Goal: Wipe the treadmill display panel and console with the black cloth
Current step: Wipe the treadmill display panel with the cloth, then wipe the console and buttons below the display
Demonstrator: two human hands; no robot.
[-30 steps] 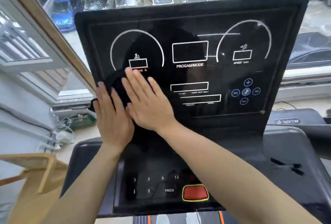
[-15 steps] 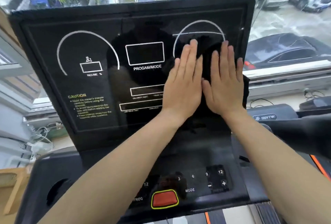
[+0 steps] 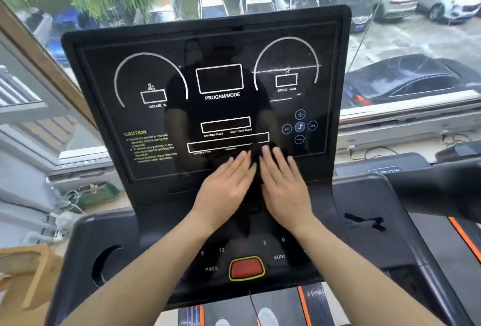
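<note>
Black cloth (image 3: 256,169) lay pressed flat under both palms at the near edge of the display panel (image 3: 213,106), just above the console (image 3: 244,255). The left hand (image 3: 223,187) and right hand (image 3: 285,190) sat side by side, fingers spread and extended, gripping nothing. Panel wiping looked nearly done; the next stroke likely called for sliding the cloth down across the console keys and around the red button (image 3: 246,268).

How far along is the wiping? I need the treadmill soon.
Partly done, I'd judge. In hand: the left hand and right hand press the black cloth flat on the display panel's lower middle. Streaks near the speed dial suggest that area is not finished. Left: the console below, around the red button.
</note>
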